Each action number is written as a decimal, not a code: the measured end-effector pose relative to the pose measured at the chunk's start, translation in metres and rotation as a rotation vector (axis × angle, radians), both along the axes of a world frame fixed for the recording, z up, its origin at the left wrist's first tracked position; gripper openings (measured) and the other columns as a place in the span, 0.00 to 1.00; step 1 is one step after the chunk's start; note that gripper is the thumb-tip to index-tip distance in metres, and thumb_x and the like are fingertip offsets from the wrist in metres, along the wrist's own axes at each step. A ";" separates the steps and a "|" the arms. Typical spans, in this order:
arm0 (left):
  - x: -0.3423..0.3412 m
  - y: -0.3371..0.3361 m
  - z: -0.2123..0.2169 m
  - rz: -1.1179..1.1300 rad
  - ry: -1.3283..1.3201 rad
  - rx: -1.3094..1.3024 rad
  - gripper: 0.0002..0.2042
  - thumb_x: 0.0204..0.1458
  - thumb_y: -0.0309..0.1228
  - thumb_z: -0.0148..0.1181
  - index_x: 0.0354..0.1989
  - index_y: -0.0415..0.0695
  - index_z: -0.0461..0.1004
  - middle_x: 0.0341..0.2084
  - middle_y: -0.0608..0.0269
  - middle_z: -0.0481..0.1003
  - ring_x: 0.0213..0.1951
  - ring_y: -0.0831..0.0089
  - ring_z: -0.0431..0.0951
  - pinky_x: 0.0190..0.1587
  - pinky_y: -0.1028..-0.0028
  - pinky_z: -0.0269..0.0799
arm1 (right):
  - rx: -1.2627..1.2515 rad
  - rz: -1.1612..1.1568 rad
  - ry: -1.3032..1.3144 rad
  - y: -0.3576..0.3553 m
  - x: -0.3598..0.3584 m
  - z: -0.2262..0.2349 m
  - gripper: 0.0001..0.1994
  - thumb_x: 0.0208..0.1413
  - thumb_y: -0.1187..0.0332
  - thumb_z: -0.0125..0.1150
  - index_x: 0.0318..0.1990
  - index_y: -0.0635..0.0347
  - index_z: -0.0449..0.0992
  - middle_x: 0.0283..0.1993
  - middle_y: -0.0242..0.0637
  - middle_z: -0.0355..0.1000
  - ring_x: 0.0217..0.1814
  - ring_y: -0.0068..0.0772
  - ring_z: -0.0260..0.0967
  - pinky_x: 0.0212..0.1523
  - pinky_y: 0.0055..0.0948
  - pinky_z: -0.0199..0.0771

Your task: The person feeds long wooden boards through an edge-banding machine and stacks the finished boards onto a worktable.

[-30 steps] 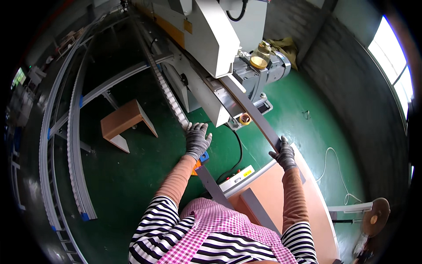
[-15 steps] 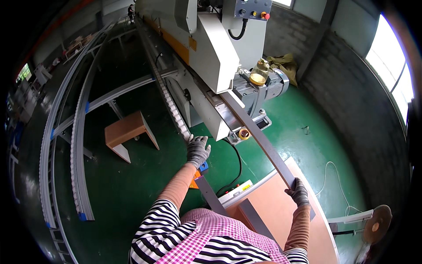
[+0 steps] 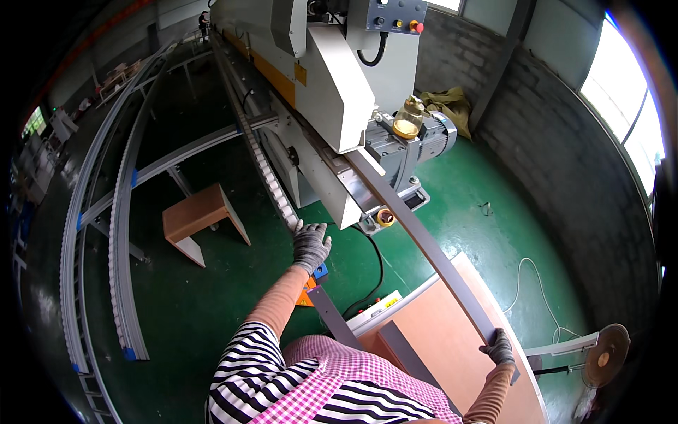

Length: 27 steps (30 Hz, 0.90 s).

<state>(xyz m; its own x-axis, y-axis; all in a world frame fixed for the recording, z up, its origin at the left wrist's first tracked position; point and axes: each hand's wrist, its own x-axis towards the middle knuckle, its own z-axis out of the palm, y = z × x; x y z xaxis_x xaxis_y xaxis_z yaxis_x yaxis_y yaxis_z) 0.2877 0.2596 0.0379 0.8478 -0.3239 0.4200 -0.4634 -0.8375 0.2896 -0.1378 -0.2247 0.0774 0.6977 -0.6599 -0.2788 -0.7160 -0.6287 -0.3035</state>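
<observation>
A long, narrow grey board (image 3: 429,251) runs at a slant from beneath the white guard (image 3: 345,92) of a large machine. My right hand (image 3: 498,348), in a grey glove, is closed round the board's near end, above a tan-topped table. My left hand (image 3: 311,247), gloved too, rests at the near end of a rail with white rollers (image 3: 272,185); its fingers are spread over the end and grip nothing visible. Close to my body lie two more grey strips, one at the table's left edge (image 3: 330,314) and one on the table (image 3: 409,353).
The tan table (image 3: 459,300) stands in front of me on the right. A motor (image 3: 431,134) and an oil jar (image 3: 407,119) sit beside the machine. Left are long roller rails (image 3: 120,275) and a small brown stool (image 3: 198,213). A round disc on an arm (image 3: 606,353) is at far right.
My right hand has moved toward me and to the right, and the board reaches farther out from the machine. My left hand stays at the rail end. The view has shifted slightly.
</observation>
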 end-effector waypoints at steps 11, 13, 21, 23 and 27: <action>0.003 0.002 -0.001 0.017 0.001 0.076 0.20 0.48 0.41 0.57 0.49 0.45 0.73 0.42 0.60 0.75 0.49 0.65 0.71 0.66 0.58 0.46 | -0.035 0.213 -0.037 0.037 0.086 0.016 0.50 0.25 0.54 0.81 0.59 0.67 0.62 0.48 0.47 0.72 0.50 0.43 0.71 0.52 0.36 0.71; 0.002 -0.001 0.002 0.014 0.022 0.059 0.20 0.48 0.41 0.57 0.48 0.45 0.73 0.42 0.59 0.75 0.49 0.65 0.72 0.66 0.57 0.46 | -0.070 0.279 -0.092 0.056 0.122 0.022 0.49 0.27 0.54 0.81 0.59 0.67 0.62 0.48 0.49 0.71 0.49 0.45 0.71 0.51 0.37 0.71; 0.001 -0.004 0.001 -0.046 -0.053 -0.052 0.19 0.45 0.38 0.59 0.45 0.44 0.74 0.38 0.55 0.76 0.45 0.60 0.74 0.65 0.55 0.49 | -0.037 0.307 -0.153 0.088 0.222 0.006 0.45 0.35 0.53 0.76 0.61 0.64 0.61 0.51 0.52 0.70 0.53 0.49 0.69 0.54 0.39 0.68; 0.002 0.000 0.002 -0.039 -0.048 -0.037 0.18 0.45 0.37 0.59 0.44 0.43 0.73 0.37 0.54 0.76 0.44 0.59 0.74 0.65 0.55 0.49 | -0.089 0.294 -0.059 0.100 0.227 0.020 0.41 0.38 0.53 0.74 0.60 0.61 0.63 0.50 0.49 0.71 0.52 0.49 0.69 0.54 0.40 0.68; 0.006 0.003 -0.001 0.000 -0.013 0.027 0.18 0.46 0.38 0.59 0.46 0.44 0.74 0.38 0.55 0.76 0.46 0.61 0.74 0.66 0.57 0.47 | -0.094 0.286 -0.061 0.091 0.191 0.028 0.37 0.39 0.54 0.73 0.57 0.60 0.66 0.49 0.47 0.71 0.53 0.48 0.68 0.54 0.40 0.68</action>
